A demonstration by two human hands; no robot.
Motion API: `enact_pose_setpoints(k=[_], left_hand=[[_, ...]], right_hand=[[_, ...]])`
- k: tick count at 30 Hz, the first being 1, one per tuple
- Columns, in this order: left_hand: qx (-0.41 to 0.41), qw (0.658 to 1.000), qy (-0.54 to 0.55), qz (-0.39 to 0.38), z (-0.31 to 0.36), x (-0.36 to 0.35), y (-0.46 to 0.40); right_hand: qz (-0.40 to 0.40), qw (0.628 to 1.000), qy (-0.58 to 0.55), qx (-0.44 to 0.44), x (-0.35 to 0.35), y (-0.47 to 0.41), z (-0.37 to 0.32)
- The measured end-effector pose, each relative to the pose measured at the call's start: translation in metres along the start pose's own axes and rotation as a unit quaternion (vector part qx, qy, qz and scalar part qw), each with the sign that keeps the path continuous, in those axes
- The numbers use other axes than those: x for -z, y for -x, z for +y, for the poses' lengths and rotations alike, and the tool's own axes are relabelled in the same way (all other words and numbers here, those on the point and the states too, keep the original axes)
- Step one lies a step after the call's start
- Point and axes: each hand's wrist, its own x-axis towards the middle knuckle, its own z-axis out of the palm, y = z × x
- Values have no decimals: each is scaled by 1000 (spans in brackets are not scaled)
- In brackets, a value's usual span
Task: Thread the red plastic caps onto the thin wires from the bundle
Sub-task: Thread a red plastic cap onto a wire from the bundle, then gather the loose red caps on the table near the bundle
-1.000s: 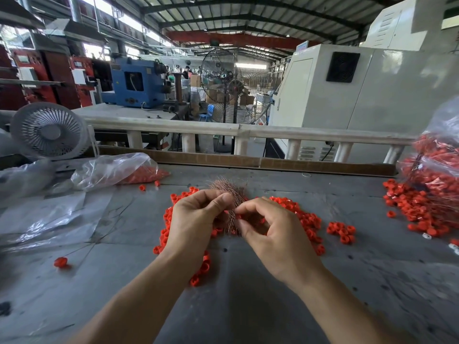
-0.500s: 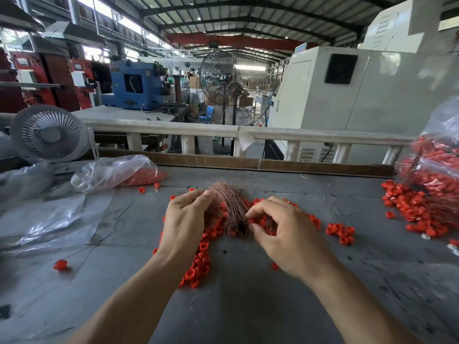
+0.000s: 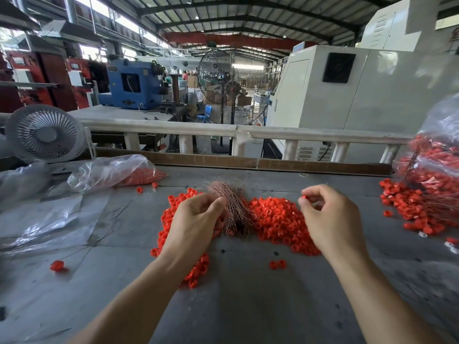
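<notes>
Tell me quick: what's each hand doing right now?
Left hand: fingers curled, gripping the copper wire bundle.
Right hand: pinching one red cap.

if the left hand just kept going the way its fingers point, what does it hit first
Most likely the wire bundle: the left hand has its fingertips right at the bundle's left side already, though whether they touch is unclear.

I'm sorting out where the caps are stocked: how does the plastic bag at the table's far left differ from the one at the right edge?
The left bag lies flat and slack, with caps only at its far end; the right bag stands bulging, packed with red caps. Just a couple of loose caps lie beside the left bag, while a large spill spreads from the right bag. Both are clear plastic on the grey table.
</notes>
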Motion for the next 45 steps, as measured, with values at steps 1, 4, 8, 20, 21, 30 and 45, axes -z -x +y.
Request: enact_pose_setpoints(k=[1,4,8,20,21,30,45], left_hand=[[-4,1000,-6,-1,0,0,0],[-11,1000,-26,-4,-1,0,2],[-13,999,-40,-11,-1,-2,3],[-30,995,-95,-20,-5,-1,3],[-31,995,-97,-19,-4,-1,3],[-58,974,-215,43,-3,5,1],[-100,943,-317,-16,-3,-6,11]], right_hand=[[9,1000,10,-24,2,-3,5],[28,995,47,-81,9,-11,22],[18,985,90,-146,14,-17,39],[-82,940,212,-254,23,-22,56],[-86,939,220,-251,25,-22,53],[-69,991,77,-81,9,-7,18],[-141,978,130,86,-43,27,-21]])
